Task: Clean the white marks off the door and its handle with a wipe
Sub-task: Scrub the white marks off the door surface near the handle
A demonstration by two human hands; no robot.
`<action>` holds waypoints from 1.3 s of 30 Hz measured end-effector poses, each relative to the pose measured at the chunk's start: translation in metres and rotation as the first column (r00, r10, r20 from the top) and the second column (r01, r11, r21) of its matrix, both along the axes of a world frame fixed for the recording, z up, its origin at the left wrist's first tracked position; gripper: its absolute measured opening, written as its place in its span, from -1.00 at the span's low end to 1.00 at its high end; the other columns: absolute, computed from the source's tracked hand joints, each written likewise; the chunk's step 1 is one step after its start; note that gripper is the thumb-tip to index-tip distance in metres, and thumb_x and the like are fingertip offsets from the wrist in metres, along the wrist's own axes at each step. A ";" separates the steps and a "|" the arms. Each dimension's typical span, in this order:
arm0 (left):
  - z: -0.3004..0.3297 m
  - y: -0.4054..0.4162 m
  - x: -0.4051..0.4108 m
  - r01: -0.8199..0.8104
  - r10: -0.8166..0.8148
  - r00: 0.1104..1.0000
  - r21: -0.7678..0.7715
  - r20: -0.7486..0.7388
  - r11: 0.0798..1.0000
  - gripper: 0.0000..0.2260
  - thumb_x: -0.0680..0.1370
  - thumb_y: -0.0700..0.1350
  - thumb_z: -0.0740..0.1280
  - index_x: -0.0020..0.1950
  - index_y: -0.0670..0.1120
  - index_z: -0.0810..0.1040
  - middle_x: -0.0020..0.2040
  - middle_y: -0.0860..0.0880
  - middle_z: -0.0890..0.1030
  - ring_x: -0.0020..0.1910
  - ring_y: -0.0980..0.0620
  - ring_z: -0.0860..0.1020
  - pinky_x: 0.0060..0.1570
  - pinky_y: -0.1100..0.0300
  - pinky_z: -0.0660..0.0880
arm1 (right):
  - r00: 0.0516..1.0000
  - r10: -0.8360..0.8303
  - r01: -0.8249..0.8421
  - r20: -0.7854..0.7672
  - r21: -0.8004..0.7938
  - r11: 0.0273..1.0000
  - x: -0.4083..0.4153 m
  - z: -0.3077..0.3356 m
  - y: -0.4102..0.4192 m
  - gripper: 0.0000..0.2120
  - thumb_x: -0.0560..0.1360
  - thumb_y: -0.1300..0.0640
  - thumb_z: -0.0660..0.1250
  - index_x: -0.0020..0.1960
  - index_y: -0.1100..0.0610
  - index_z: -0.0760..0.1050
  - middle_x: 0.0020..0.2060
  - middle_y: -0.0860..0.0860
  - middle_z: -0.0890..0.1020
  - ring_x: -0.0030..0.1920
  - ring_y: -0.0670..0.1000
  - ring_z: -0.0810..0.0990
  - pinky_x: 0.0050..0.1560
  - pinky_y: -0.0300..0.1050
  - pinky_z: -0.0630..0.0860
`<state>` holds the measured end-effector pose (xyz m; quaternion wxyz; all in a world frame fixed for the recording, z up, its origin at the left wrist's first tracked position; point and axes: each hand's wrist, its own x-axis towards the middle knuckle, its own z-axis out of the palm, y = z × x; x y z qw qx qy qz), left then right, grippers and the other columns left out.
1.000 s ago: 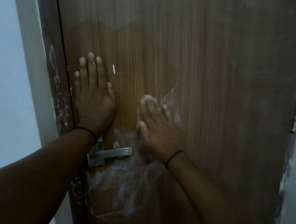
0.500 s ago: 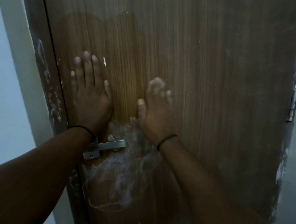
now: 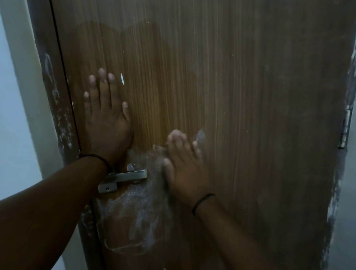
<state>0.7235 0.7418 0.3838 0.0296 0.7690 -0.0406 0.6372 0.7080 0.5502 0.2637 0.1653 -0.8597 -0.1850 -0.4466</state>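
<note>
Where the brown wood-grain door [image 3: 228, 96] meets its frame [image 3: 55, 96] on the left, a thin dark seam runs down just beside the left hand [image 3: 107, 119], and beyond the frame a pale wall [image 3: 4, 101] fills the edge of the view. On the far right the door ends at a rough strip flecked with white, with a metal hinge [image 3: 345, 128] set in it. Between the two hands lies a band of bare wood, and to the right of the right hand [image 3: 184, 167] the door face runs wide and unbroken toward the hinge side.

The left hand lies flat on the door above the metal handle [image 3: 125, 176], its fingers [image 3: 101, 87] straight and slightly spread, holding nothing. A small white fleck [image 3: 122, 78] sits just beside its fingertips. The right hand presses flat on the door right of the handle's free end, fingers together and nearly straight, with a thin translucent wipe [image 3: 200, 136] under them; a corner of it shows past the fingertips and another edge by the thumb. Whether the thumb pinches it I cannot tell.

White marks [image 3: 138, 212] smear the door from beside the right palm down below the handle, and a white chip sits on the handle's upper edge. Each wrist bears a dark band.
</note>
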 end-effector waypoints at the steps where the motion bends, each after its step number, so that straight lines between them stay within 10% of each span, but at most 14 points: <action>1: -0.001 -0.001 -0.001 -0.004 0.004 1.000 0.004 0.000 1.000 -0.46 0.68 -0.05 0.01 0.60 -0.13 -0.14 0.62 -0.12 -0.09 0.59 -0.12 -0.12 0.55 -0.09 -0.07 | 0.998 -0.062 0.063 -0.013 0.081 0.995 0.005 0.008 -0.010 -0.44 0.67 -0.09 -0.12 0.61 0.09 -0.09 0.60 0.00 -0.08 0.59 -0.05 -0.21 0.58 0.11 -0.07; 4: -0.002 -0.002 0.000 -0.009 0.009 1.000 0.003 -0.010 1.000 -0.46 0.68 -0.04 0.00 0.60 -0.13 -0.13 0.62 -0.13 -0.09 0.59 -0.12 -0.12 0.55 -0.08 -0.08 | 0.999 -0.041 0.041 -0.002 0.204 0.978 0.010 0.036 -0.003 -0.41 0.67 -0.12 -0.14 0.61 0.13 -0.13 0.60 0.04 -0.11 0.59 -0.03 -0.21 0.59 0.03 -0.20; 9: -0.003 0.003 -0.004 0.020 -0.019 0.999 0.040 -0.042 0.999 -0.45 0.68 -0.02 0.01 0.60 -0.11 -0.14 0.62 -0.12 -0.09 0.59 -0.11 -0.12 0.55 -0.08 -0.08 | 0.999 0.006 -0.010 -0.040 -0.095 0.995 -0.003 -0.017 -0.018 -0.43 0.68 -0.13 -0.15 0.61 0.06 -0.15 0.60 -0.03 -0.13 0.58 -0.07 -0.22 0.58 0.11 -0.06; 15: -0.006 -0.002 -0.014 0.026 -0.025 0.994 0.012 -0.104 1.000 -0.46 0.68 -0.04 0.02 0.60 -0.12 -0.12 0.62 -0.12 -0.09 0.59 -0.10 -0.11 0.55 -0.08 -0.06 | 0.994 -0.092 0.102 -0.062 0.192 0.976 0.011 0.024 -0.027 -0.38 0.65 -0.15 -0.20 0.60 0.15 -0.17 0.60 0.06 -0.13 0.59 -0.01 -0.22 0.58 0.00 -0.22; 21: -0.016 0.006 -0.028 0.063 -0.050 0.977 0.056 -0.207 0.996 -0.45 0.68 -0.09 0.06 0.61 -0.12 -0.10 0.62 -0.10 -0.10 0.59 -0.09 -0.12 0.55 -0.09 -0.01 | 0.993 -0.030 0.012 -0.115 -0.151 0.988 -0.020 -0.039 -0.063 -0.44 0.63 0.03 -0.21 0.61 0.10 -0.03 0.59 0.01 -0.06 0.59 0.01 -0.12 0.58 0.09 0.03; 27: -0.019 0.004 -0.037 0.083 -0.075 0.965 0.023 -0.253 0.996 -0.45 0.67 -0.11 0.07 0.61 -0.12 -0.08 0.62 -0.09 -0.09 0.59 -0.09 -0.12 0.54 -0.09 0.01 | 0.991 -0.076 0.069 0.114 0.072 0.995 -0.009 0.017 -0.063 -0.76 0.50 0.39 0.31 0.13 0.31 0.62 0.20 0.27 0.61 0.21 0.25 0.59 0.24 0.16 0.50; 31: -0.027 0.009 -0.044 0.077 -0.061 0.958 0.047 -0.280 0.996 -0.44 0.66 -0.12 0.09 0.61 -0.13 -0.07 0.62 -0.09 -0.08 0.59 -0.08 -0.11 0.55 -0.08 0.01 | 0.996 0.086 -0.065 -0.028 0.437 0.897 -0.010 0.013 -0.050 -0.96 0.51 0.26 0.35 -0.11 0.21 0.56 -0.12 0.09 0.55 -0.13 0.04 0.50 -0.10 -0.02 0.46; 39: -0.018 -0.012 -0.057 0.170 -0.144 0.963 0.099 -0.230 0.980 -0.58 0.60 -0.03 0.26 0.45 -0.07 0.34 0.33 -0.15 0.43 0.28 -0.12 0.41 0.23 -0.01 0.40 | 0.957 0.247 -0.291 0.154 0.545 0.786 -0.021 0.102 0.010 -0.87 0.44 0.17 0.49 -0.16 0.10 0.53 -0.16 -0.05 0.54 -0.20 -0.18 0.50 -0.16 -0.48 0.40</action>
